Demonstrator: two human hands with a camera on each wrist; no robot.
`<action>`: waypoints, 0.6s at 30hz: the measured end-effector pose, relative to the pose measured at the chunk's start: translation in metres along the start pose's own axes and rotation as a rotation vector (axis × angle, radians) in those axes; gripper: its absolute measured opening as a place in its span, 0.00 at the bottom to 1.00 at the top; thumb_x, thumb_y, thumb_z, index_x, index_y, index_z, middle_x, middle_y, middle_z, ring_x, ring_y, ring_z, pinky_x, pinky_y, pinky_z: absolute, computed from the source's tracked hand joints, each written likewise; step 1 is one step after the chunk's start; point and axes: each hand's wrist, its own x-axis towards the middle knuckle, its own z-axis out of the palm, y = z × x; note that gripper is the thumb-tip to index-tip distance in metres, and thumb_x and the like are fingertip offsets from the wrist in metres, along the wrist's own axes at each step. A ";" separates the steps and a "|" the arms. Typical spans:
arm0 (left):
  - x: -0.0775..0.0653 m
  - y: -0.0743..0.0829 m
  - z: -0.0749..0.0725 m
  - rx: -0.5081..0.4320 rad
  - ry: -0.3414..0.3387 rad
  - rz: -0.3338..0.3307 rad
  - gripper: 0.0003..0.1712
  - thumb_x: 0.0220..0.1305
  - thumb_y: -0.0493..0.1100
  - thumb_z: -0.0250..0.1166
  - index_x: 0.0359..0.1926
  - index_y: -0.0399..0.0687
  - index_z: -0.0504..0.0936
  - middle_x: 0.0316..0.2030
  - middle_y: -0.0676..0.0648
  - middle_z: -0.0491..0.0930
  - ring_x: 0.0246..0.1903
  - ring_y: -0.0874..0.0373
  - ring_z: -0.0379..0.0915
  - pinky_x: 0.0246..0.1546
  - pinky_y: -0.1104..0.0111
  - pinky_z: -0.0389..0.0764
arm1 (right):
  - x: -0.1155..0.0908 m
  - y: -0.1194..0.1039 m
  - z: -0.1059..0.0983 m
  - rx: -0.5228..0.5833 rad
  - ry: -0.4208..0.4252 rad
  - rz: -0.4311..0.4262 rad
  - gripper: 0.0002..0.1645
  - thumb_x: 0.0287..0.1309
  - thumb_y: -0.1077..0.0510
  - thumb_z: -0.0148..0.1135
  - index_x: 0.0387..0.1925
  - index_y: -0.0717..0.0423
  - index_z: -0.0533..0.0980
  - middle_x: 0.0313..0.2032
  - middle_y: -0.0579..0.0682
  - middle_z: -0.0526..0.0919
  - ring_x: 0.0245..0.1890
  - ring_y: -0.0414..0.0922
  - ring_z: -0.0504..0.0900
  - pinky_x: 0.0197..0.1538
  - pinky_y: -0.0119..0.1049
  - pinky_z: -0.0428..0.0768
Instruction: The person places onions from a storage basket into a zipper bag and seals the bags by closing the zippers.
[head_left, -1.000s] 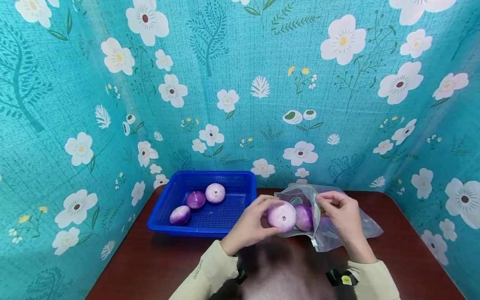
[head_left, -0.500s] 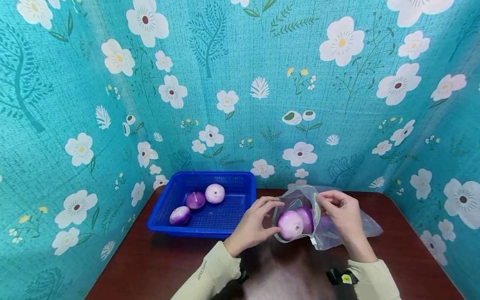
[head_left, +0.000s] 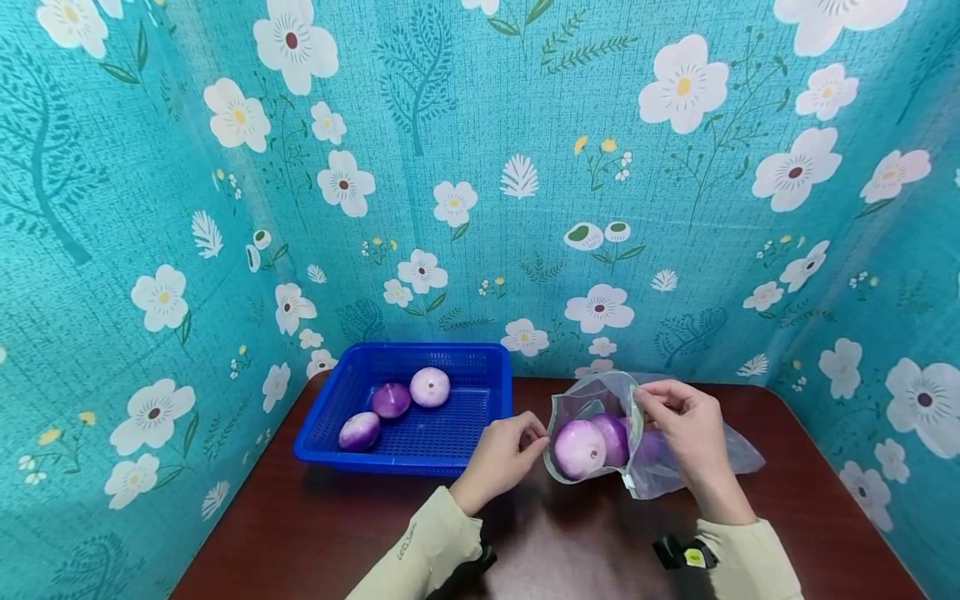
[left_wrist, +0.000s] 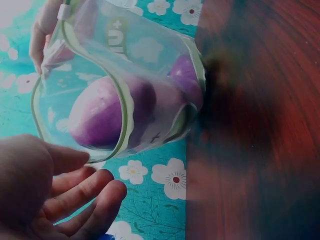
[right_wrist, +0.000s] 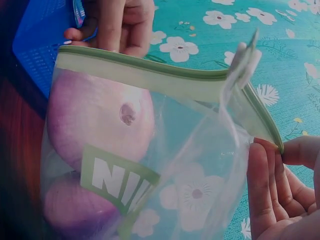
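Bagging step apparently under way: left hand and right hand each pinch the bag rim, front onion just inside; next move likely needs the left freed for another onion in the basket.

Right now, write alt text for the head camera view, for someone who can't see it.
A person's right grip holds a clear bag open, the left grip at its rim, with purple onions inside. Left of it, three more onions lie in a blue basket on a dark red table.
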 end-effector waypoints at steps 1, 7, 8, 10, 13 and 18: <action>0.000 0.000 0.001 0.015 -0.001 0.001 0.03 0.71 0.43 0.68 0.38 0.49 0.83 0.30 0.54 0.86 0.27 0.71 0.74 0.32 0.79 0.77 | 0.000 0.000 0.000 -0.002 0.002 -0.003 0.18 0.68 0.55 0.68 0.47 0.69 0.83 0.27 0.35 0.85 0.28 0.39 0.82 0.35 0.30 0.87; 0.005 0.003 0.002 0.037 0.041 0.020 0.05 0.70 0.39 0.66 0.34 0.49 0.82 0.26 0.54 0.83 0.24 0.70 0.71 0.29 0.80 0.73 | 0.000 -0.001 -0.002 -0.030 0.014 -0.043 0.16 0.68 0.56 0.69 0.45 0.68 0.84 0.26 0.35 0.85 0.27 0.39 0.82 0.34 0.29 0.86; 0.007 0.004 0.002 0.030 0.052 0.023 0.05 0.70 0.39 0.66 0.34 0.49 0.81 0.26 0.54 0.83 0.25 0.70 0.71 0.28 0.79 0.73 | 0.000 -0.002 -0.002 -0.037 0.019 -0.051 0.15 0.68 0.56 0.69 0.45 0.67 0.84 0.26 0.35 0.85 0.26 0.38 0.82 0.33 0.28 0.86; 0.011 0.005 -0.001 0.011 0.076 0.026 0.05 0.70 0.39 0.66 0.34 0.49 0.81 0.26 0.53 0.83 0.25 0.69 0.71 0.29 0.79 0.73 | 0.000 -0.004 -0.003 -0.044 0.026 -0.071 0.14 0.68 0.57 0.69 0.44 0.67 0.85 0.26 0.35 0.85 0.26 0.38 0.82 0.33 0.28 0.86; 0.016 0.009 -0.005 -0.029 0.104 0.023 0.05 0.70 0.40 0.66 0.34 0.49 0.80 0.27 0.53 0.83 0.26 0.68 0.72 0.30 0.78 0.74 | 0.001 -0.009 -0.005 -0.044 0.045 -0.098 0.13 0.67 0.58 0.69 0.43 0.67 0.85 0.25 0.36 0.85 0.25 0.38 0.82 0.32 0.28 0.86; 0.025 0.013 -0.015 -0.100 0.154 0.012 0.04 0.70 0.39 0.64 0.36 0.48 0.80 0.28 0.51 0.83 0.24 0.69 0.73 0.29 0.77 0.76 | 0.003 -0.019 -0.009 -0.040 0.124 -0.121 0.11 0.65 0.60 0.71 0.42 0.66 0.85 0.24 0.35 0.85 0.23 0.37 0.83 0.31 0.26 0.85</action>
